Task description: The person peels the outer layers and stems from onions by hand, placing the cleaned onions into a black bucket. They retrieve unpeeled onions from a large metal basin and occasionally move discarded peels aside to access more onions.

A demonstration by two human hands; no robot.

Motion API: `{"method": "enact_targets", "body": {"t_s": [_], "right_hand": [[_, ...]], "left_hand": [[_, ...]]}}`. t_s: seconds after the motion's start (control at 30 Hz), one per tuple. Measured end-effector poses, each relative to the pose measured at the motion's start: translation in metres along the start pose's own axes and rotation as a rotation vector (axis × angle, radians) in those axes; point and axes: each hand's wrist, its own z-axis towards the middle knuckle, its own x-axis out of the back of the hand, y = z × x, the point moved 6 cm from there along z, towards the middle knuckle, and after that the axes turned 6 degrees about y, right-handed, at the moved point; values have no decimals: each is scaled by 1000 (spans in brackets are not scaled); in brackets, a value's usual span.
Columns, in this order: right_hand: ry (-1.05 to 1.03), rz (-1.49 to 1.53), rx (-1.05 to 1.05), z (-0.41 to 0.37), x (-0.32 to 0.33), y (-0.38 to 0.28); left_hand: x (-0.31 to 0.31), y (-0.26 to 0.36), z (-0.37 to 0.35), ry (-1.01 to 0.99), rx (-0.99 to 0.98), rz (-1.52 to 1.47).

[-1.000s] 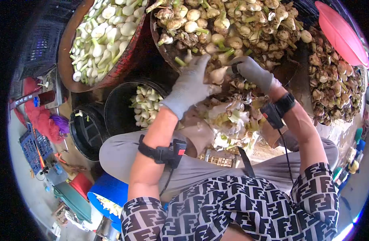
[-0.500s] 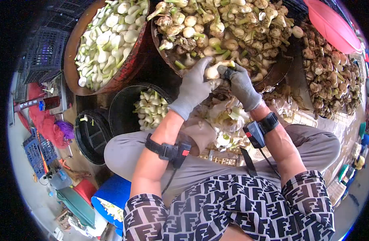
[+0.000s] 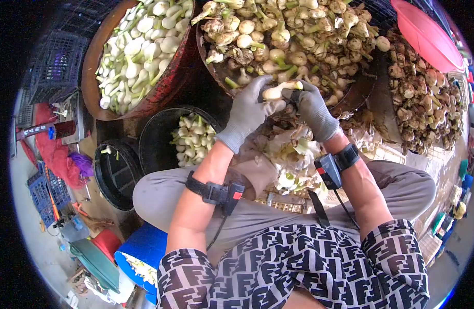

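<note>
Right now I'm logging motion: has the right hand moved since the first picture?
Yes: the right hand drew back and slightly left, judged against the bulb basin.

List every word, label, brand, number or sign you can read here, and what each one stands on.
"F": repeated all over the wearer's patterned shirt, at varied angles; no full word or brand name is readable.
Unreadable: pale characters on the dark strip at the left, too small to make out.
No numbers or other signs are legible.
</note>
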Motion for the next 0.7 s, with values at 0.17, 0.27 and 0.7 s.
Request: {"method": "enact_targets", "body": {"t_s": [0.17,0.27,0.7], "right_hand": [[13,-28,18,8,7,8],[75,-219,190,13,11,15],[-159,-509,487,-21,-7,-24]], "left_hand": [[0,-15,5,-103,142,-262],[-12,-38,-9,-123,648,-687],[5,-38,-9,42,746,-503]]}}
